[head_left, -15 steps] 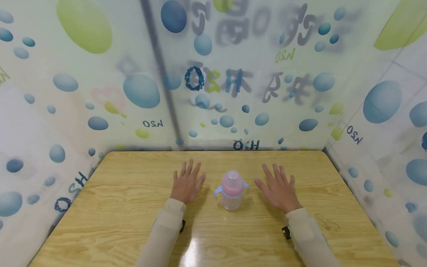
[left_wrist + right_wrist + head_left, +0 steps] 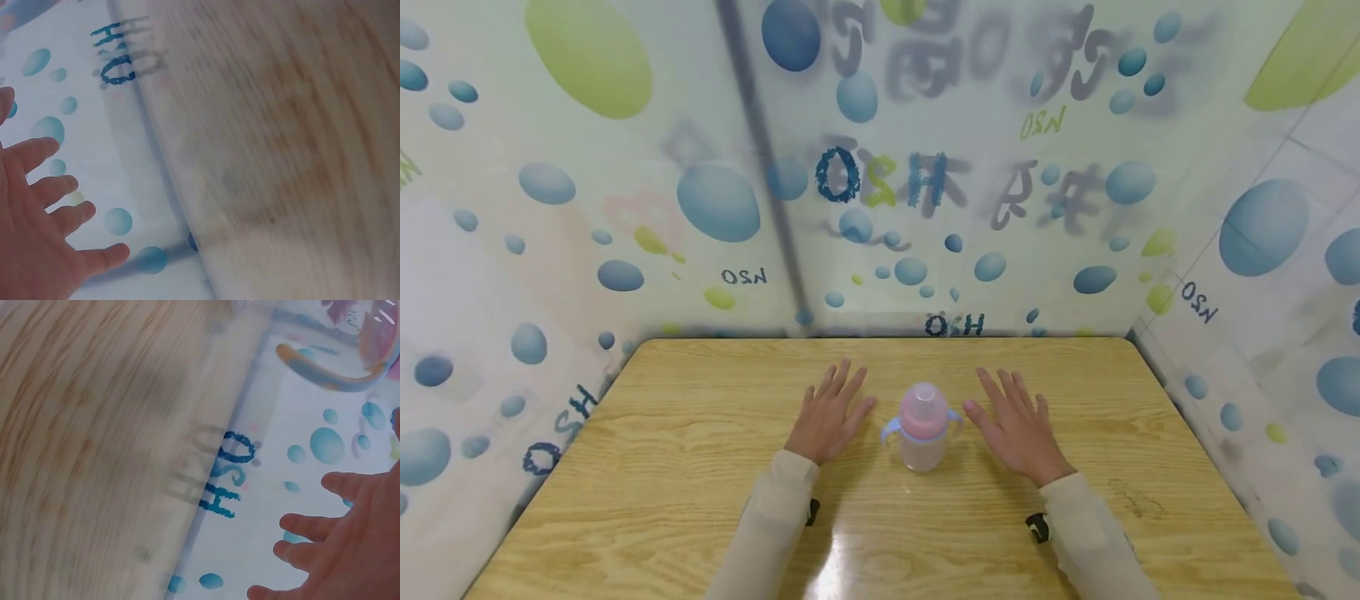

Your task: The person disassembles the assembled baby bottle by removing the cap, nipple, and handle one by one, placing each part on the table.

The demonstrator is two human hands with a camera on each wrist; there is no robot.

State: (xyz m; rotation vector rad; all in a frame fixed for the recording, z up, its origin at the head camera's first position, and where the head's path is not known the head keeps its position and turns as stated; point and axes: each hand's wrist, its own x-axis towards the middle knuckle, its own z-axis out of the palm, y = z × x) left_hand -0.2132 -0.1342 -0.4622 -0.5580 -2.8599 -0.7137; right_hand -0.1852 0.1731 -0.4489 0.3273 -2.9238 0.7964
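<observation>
A baby bottle (image 2: 922,427) with a pink top, clear body and two blue side handles stands upright on the wooden table, between the two hands. To its left is my left hand (image 2: 827,417), fingers straight and spread, not touching it. My right hand (image 2: 1021,429) is on the other side, also with spread fingers and a small gap to the handle. In the left wrist view the left hand (image 2: 37,219) holds nothing. The right wrist view has the right hand (image 2: 350,537) apart from the bottle's blue handle (image 2: 331,378) at the upper right.
The wooden table (image 2: 700,500) has rounded far corners. Behind it and along both sides hang translucent sheets (image 2: 880,250) printed with blue and green drops and lettering. A dark band (image 2: 1039,527) shows under each sleeve.
Both hands have moved a little inward, nearer the bottle. The bottle has stayed in place on the table.
</observation>
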